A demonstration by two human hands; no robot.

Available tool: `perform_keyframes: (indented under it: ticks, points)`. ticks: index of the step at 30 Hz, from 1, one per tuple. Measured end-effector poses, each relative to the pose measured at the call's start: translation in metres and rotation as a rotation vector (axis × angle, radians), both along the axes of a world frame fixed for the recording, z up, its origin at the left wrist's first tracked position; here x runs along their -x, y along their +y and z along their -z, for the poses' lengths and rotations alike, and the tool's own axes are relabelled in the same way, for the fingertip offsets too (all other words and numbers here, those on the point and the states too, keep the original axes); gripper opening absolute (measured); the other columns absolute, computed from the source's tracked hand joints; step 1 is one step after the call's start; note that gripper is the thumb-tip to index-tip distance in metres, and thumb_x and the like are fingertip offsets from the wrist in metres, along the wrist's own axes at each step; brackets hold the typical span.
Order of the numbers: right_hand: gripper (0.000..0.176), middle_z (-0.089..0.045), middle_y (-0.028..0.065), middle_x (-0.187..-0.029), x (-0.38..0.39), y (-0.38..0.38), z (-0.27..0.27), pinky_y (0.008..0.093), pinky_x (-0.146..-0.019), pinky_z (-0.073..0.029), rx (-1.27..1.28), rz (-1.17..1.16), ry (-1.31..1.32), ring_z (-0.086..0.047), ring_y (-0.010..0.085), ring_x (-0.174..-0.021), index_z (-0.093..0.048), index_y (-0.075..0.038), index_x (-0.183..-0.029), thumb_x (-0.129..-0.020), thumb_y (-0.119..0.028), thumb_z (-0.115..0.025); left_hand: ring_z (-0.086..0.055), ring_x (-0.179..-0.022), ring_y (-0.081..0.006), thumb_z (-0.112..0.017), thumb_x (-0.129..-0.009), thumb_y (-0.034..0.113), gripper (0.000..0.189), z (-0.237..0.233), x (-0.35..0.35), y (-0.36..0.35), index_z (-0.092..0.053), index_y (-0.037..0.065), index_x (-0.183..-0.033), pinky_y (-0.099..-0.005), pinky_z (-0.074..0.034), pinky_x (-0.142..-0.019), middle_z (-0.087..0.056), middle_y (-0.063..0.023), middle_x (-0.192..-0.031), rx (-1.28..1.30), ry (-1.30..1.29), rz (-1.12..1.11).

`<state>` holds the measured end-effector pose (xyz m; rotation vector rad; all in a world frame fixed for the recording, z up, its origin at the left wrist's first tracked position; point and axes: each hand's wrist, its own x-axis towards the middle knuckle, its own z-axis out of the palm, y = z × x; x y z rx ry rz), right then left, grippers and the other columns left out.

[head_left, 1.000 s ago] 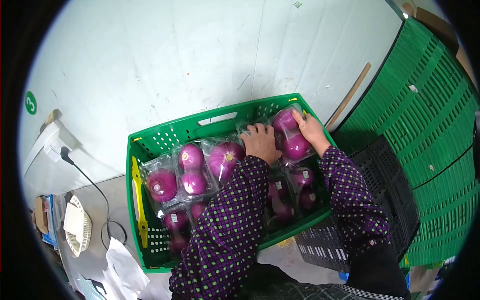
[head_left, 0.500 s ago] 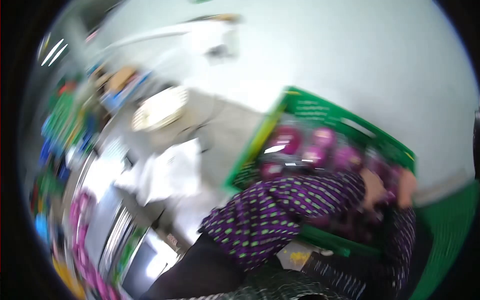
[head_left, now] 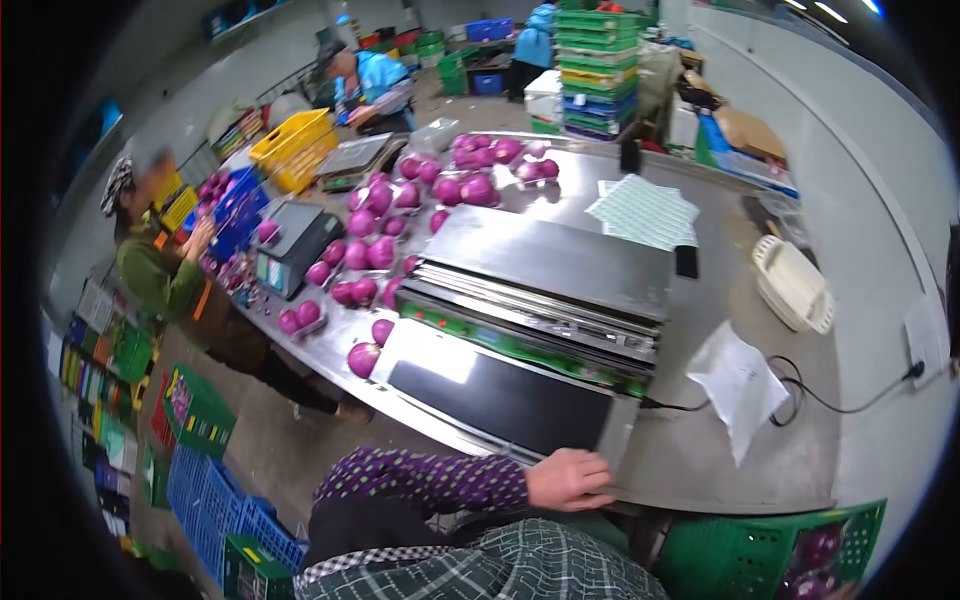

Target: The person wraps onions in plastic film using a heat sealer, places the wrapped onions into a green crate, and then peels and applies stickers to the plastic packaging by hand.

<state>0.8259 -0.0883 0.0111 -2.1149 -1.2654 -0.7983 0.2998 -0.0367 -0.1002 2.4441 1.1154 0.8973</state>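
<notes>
My left hand (head_left: 570, 480), at the end of a purple spotted sleeve, is closed with fingers curled in and nothing visible in them. It is at the front edge of the steel table, close to the near right corner of a film-wrapping machine (head_left: 545, 275) with a dark flat plate (head_left: 500, 405). My right hand does not show. At the lower right stands a green crate (head_left: 720, 555) with packed red onions (head_left: 815, 555) inside. Several red onions (head_left: 370, 250), many grouped in clear packs, lie left of and behind the machine.
A scale (head_left: 295, 245) stands at the table's left, where a person in green (head_left: 165, 275) works by a blue crate (head_left: 238, 212). White baskets (head_left: 793, 285), a white sheet (head_left: 738, 385), a cable (head_left: 850, 408) and patterned sheets (head_left: 645, 210) lie to the right.
The view has swung left from the green crate to the table and machine. My left hand has left the crate's onions for the table edge; my right hand has gone out of sight.
</notes>
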Motion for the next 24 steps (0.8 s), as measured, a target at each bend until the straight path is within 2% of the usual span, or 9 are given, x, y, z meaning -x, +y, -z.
perform_keyframes:
  ticks: [1, 2, 4, 6, 11, 13, 17, 19, 24]
  points:
    - [0.034, -0.061, 0.0253, -0.101, 0.025, 0.04, 0.002, 0.0395, -0.088, -0.046, -0.015, -0.188, -0.16, -0.058, 0.0355, -0.094, -0.056, 0.009, -0.111, -0.093, -0.02, -0.053, -0.06, -0.076, -0.0282, -0.063, -0.082, 0.03, 0.027, 0.011, 0.025, -0.022, -0.057, 0.004, -0.088, -0.038, -0.049, -0.06, -0.058, -0.0091, -0.084, 0.067, 0.034, -0.055]
    - [0.04, -0.051, 0.0171, -0.129, -0.018, 0.109, 0.062, 0.0354, -0.097, -0.04, -0.127, -0.403, 0.128, -0.049, 0.0273, -0.117, -0.045, 0.003, -0.129, -0.095, -0.017, -0.043, -0.06, -0.075, -0.0297, -0.061, -0.084, 0.032, 0.028, 0.027, 0.047, -0.05, -0.057, 0.004, -0.086, -0.0391, -0.049, -0.061, -0.058, -0.0105, -0.082, 0.208, 0.077, -0.16]
    - [0.047, -0.039, 0.0174, -0.139, 0.109, 0.174, 0.055, 0.0382, -0.105, -0.031, 0.009, -0.914, 0.41, -0.037, 0.0279, -0.129, -0.031, 0.004, -0.138, -0.095, -0.012, -0.04, -0.061, -0.076, -0.0315, -0.053, -0.088, 0.04, 0.037, 0.038, 0.085, -0.1, -0.059, 0.004, -0.084, -0.0409, -0.049, -0.063, -0.059, -0.013, -0.079, 0.54, 0.111, -0.347]
    - [0.039, -0.041, 0.0159, -0.137, 0.267, 0.203, 0.023, 0.0358, -0.101, -0.034, 0.198, -1.085, 0.511, -0.039, 0.0275, -0.126, -0.048, 0.002, -0.127, -0.092, -0.014, -0.042, -0.061, -0.078, -0.0318, -0.047, -0.091, 0.046, 0.045, 0.025, 0.119, -0.131, -0.06, 0.004, -0.084, -0.0417, -0.049, -0.065, -0.06, -0.014, -0.078, 0.735, 0.103, -0.438]
    - [0.026, -0.055, 0.0153, -0.113, 0.524, 0.231, -0.008, 0.0319, -0.084, -0.046, 0.4, -1.6, 0.512, -0.058, 0.0245, -0.096, -0.054, 0.002, -0.111, -0.086, -0.004, -0.051, -0.062, -0.079, -0.0331, -0.048, -0.089, 0.05, 0.049, 0.001, 0.19, -0.165, -0.067, 0.005, -0.092, -0.0425, -0.049, -0.07, -0.063, -0.0137, -0.084, 0.76, -0.099, -0.682]
    - [0.022, -0.057, 0.0152, -0.105, 0.593, 0.247, -0.011, 0.03, -0.077, -0.048, 0.419, -1.729, 0.523, -0.059, 0.0226, -0.089, -0.056, 0.003, -0.106, -0.085, -0.005, -0.053, -0.059, -0.065, -0.024, -0.058, -0.089, 0.032, 0.032, -0.029, 0.236, -0.141, -0.065, 0.001, -0.086, -0.0355, -0.047, -0.061, -0.061, -0.01, -0.074, 0.839, -0.113, -0.656]
    - [0.023, -0.06, 0.0119, -0.084, 0.7, 0.32, 0.013, 0.0285, -0.068, -0.047, 0.566, -1.735, 0.771, -0.058, 0.0165, -0.075, -0.059, 0.003, -0.102, -0.089, -0.017, -0.056, -0.056, -0.057, -0.0073, -0.064, -0.086, 0.021, 0.022, -0.049, 0.337, -0.07, -0.066, 0.0, -0.091, -0.0235, -0.045, -0.055, -0.061, -0.0055, -0.064, 0.497, -0.52, -0.928]
    - [0.028, -0.059, 0.0097, -0.073, 0.745, 0.351, 0.018, 0.0277, -0.066, -0.047, 0.697, -1.587, 0.911, -0.056, 0.0157, -0.069, -0.06, 0.003, -0.101, -0.091, -0.023, -0.056, -0.057, -0.061, -0.0072, -0.063, -0.086, 0.02, 0.022, -0.069, 0.372, -0.021, -0.066, -0.001, -0.09, -0.0239, -0.045, -0.057, -0.063, -0.0038, -0.068, 0.566, -0.76, -1.035]
    - [0.036, -0.066, 0.0162, -0.083, 0.828, 0.438, 0.087, 0.0338, -0.07, -0.048, 0.638, -1.405, 0.916, -0.064, 0.0254, -0.077, -0.061, 0.004, -0.099, -0.089, -0.03, -0.057, -0.063, -0.074, -0.016, -0.064, -0.085, 0.023, 0.03, -0.044, 0.456, 0.116, -0.062, -0.002, -0.102, -0.0284, -0.05, -0.068, -0.066, -0.0097, -0.083, 0.227, -0.531, -1.008]
